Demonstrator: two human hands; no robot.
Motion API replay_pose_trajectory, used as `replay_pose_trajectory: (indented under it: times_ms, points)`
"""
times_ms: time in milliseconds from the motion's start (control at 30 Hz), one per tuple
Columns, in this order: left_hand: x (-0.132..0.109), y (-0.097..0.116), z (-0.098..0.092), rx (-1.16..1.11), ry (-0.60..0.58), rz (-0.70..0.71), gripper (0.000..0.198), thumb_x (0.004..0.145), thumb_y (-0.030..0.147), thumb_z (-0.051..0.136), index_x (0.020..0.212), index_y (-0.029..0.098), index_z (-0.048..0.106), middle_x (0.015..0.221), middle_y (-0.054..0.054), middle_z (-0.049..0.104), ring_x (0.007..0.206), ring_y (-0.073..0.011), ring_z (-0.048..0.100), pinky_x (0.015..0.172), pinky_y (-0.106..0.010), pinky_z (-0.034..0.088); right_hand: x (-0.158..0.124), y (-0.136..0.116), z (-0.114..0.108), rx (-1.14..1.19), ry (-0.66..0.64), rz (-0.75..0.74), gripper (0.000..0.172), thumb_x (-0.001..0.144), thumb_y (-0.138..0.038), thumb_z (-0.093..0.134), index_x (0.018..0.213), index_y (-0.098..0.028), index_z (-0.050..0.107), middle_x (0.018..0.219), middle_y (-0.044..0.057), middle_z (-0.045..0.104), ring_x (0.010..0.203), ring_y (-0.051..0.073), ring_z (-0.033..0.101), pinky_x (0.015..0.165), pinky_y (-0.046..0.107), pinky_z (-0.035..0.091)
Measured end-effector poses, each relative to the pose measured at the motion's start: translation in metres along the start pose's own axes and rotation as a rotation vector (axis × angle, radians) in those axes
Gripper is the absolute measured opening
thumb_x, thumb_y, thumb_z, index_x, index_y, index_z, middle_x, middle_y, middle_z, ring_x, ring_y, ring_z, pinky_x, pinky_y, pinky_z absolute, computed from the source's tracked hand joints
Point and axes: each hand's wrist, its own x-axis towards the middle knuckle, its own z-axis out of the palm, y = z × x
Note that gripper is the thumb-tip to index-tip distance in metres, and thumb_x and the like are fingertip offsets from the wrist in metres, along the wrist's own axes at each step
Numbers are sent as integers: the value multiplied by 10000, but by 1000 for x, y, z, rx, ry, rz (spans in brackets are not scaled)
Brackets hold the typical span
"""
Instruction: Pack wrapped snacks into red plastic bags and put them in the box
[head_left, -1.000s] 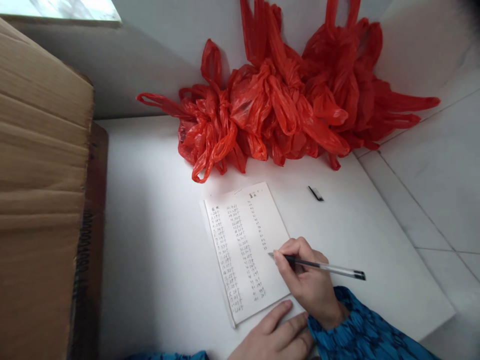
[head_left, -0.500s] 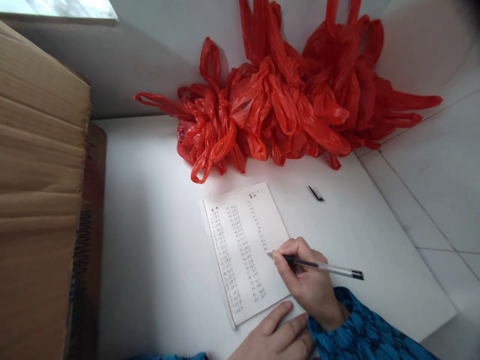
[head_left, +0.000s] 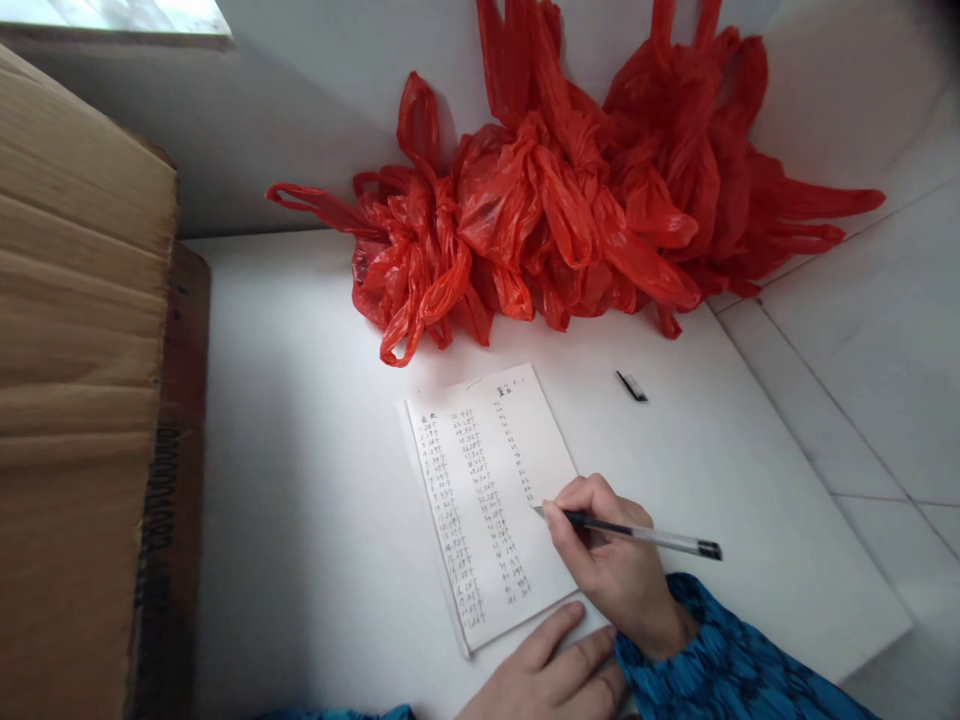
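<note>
An indoor room, judging by wall (head_left: 300,120), tiles (head_left: 892,400) and white table (head_left: 285,330).

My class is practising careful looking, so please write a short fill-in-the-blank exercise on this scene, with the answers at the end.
1. The pen is in the person's ____ hand.
2. The plastic bags are coloured ____.
3. The writing on the notebook stands in ____ columns.
4. The cardboard box is on the picture's ____ side.

Missing words: right; red; three; left.

1 pen (head_left: 667,540), 1 notebk (head_left: 491,505), bags (head_left: 555,200) uncl.
</note>
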Motion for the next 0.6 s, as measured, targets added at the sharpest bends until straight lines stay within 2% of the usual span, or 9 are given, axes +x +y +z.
replay_pose_trajectory:
  times_ms: [133,367,600]
  points:
    - [-2,1,1,10,-22,7,179,1024,275,533,1047,243,707,1067,61,716,1226,-86,553,1233,-318,300,0,0,0,8,-3,3,159,972,-234,559,836,-229,476,683,-32,594,558,117,583,530,238,453]
    - [1,0,-1,-3,-7,-1,237,1043,250,487,1028,244,724,1049,60,713,1216,-86,559,1275,-352,188,-1,0,0,17,12,21,145,971,-237,566,852,-229,483,695,-32,596,561,118,580,530,236,451]
    - [6,-2,-4,-18,27,-11,305,1059,211,433,993,219,730,975,74,731,1164,-83,585,1281,-352,171,-1,0,0,48,14,44,164,970,-236,568,836,-229,474,687,-34,580,553,113,558,533,232,449]
